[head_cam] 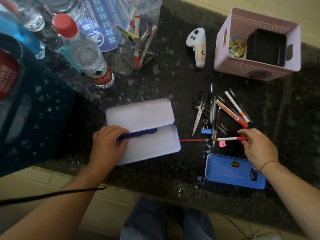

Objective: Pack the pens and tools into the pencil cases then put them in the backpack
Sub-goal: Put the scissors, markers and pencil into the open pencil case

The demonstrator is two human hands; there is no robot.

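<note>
An open lilac tin pencil case (152, 146) lies at the middle of the dark table, lid flipped back. My left hand (107, 144) holds a dark blue pen (142, 133) along the case's hinge side. To the right, my right hand (256, 146) pinches the red end of a white and red pen (228, 138) that lies on the table. Beside it lie a red pencil (192, 140), scissors (199, 111), a blue binder clip (205, 129), a small pink eraser (222, 144) and several pens and markers (232, 113). A shut blue pencil case (230, 170) sits under my right wrist.
A dark blue backpack (31, 108) stands at the left edge. Behind are water bottles (86, 54), a clear pen holder (138, 37), a white controller (197, 47) and a pink basket (256, 44). The table's front edge runs just below both cases.
</note>
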